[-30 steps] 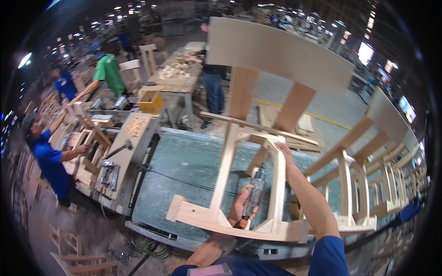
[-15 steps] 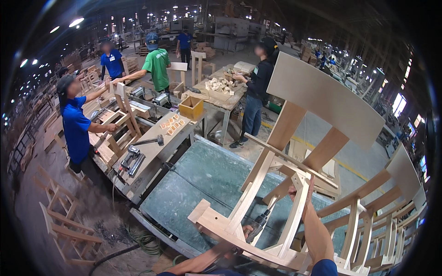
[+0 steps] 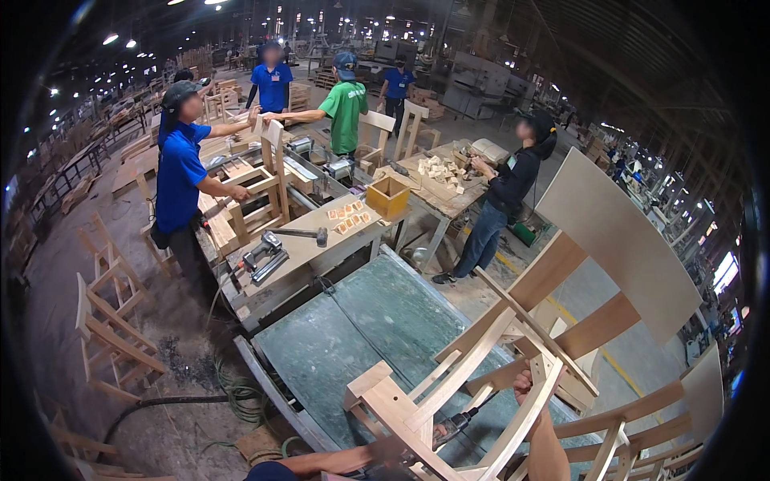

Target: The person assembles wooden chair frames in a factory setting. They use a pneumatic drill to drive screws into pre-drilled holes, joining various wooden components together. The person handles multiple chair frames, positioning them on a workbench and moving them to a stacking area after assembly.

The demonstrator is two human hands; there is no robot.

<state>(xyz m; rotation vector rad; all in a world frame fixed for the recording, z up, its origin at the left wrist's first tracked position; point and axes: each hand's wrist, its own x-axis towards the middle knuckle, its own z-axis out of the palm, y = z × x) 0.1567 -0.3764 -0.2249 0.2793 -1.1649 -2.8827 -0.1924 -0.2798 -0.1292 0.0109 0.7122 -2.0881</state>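
Note:
A pale wooden chair frame (image 3: 437,413) with a broad backrest panel (image 3: 618,248) lies tilted over a green-topped table. At its lower rails, my left hand (image 3: 439,434) is closed round a dark power drill (image 3: 457,422), whose bit points up to the right between the rails. The frame partly hides that hand, and I cannot tell whether the bit touches the wood. My right hand (image 3: 523,383) is closed round the frame near a corner joint, below the backrest.
The green table (image 3: 361,321) lies under the frame. Beyond it, a bench (image 3: 313,260) carries a nail gun (image 3: 265,256), a mallet (image 3: 309,234), small wood blocks (image 3: 349,215) and a yellow box (image 3: 387,196). More chair frames (image 3: 626,437) stand right; several co-workers stand around.
My view has swung left, so the benches, people and chair frame appear farther right. Both hands keep their holds on the drill and the frame.

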